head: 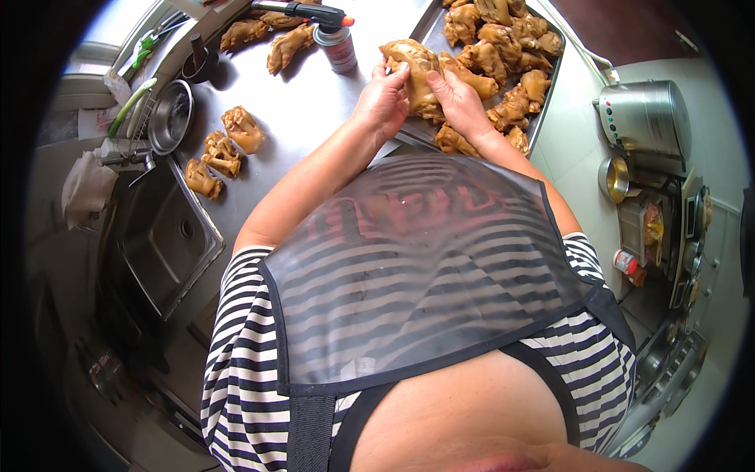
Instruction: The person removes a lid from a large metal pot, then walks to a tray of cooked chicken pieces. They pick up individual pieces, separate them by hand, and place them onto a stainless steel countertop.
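Note:
Both of my hands grip one browned pig's trotter point(417, 76) above the near left part of a metal tray point(547, 101). My left hand point(382, 101) holds its left side, thumb and fingertips pressed to the skin. Against the right side lies my right hand point(461, 105), its thumb on the front surface. More browned trotters point(501, 44) are heaped in the tray, some partly hidden by my hands. To the left, three trotter pieces point(221, 154) lie in a row on the steel worktop point(301, 130).
A torch head point(307, 13) on a gas canister point(336, 50) stands at the worktop's back, beside several trotters point(289, 50). At left are a metal bowl point(171, 117), a faucet point(127, 154) and a sink point(159, 236). A large steel pot point(646, 118) stands at right.

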The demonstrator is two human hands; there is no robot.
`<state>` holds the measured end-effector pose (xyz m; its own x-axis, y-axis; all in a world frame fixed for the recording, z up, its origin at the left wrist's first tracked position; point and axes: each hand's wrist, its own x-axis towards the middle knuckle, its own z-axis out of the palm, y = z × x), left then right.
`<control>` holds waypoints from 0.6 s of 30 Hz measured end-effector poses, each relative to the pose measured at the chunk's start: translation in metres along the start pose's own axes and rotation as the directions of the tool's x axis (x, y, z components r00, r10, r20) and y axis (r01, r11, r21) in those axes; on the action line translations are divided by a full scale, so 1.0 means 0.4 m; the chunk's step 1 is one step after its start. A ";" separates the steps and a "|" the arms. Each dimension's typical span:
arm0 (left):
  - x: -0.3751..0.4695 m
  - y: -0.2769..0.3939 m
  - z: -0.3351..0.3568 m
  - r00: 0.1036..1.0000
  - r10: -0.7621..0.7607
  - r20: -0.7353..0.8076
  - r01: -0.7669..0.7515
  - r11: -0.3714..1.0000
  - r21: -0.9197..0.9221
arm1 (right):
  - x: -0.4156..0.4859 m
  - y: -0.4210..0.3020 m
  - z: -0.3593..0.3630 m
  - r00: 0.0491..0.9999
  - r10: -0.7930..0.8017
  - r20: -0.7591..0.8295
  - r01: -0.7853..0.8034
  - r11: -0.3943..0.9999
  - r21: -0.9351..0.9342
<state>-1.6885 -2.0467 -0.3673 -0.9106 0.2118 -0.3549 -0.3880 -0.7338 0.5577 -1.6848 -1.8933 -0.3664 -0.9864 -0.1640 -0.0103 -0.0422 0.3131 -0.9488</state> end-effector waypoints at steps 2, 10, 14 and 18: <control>-0.009 0.011 -0.009 1.000 0.011 0.027 -0.011 1.000 -0.010 | 0.003 -0.001 0.009 1.000 0.006 0.019 -0.007 0.998 0.061; -0.078 0.083 -0.158 0.993 -0.056 0.107 0.050 0.997 0.056 | -0.024 -0.016 0.027 0.890 0.119 0.439 -0.162 0.985 0.062; -0.113 0.126 -0.288 0.989 -0.052 -0.140 0.069 0.991 0.116 | -0.025 0.029 0.006 0.920 0.119 0.374 -0.136 0.990 0.021; -0.048 0.218 -0.427 0.929 0.182 -0.323 -0.113 0.968 0.222 | -0.037 0.099 -0.074 0.963 0.223 0.149 -0.248 0.952 0.178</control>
<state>-1.6806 -2.2248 -0.4400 -0.8703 -0.1455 -0.4705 -0.3049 -0.5910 0.7468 -1.6765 -1.8506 -0.3942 -0.9360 -0.2277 -0.2683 0.2324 0.1725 -0.9572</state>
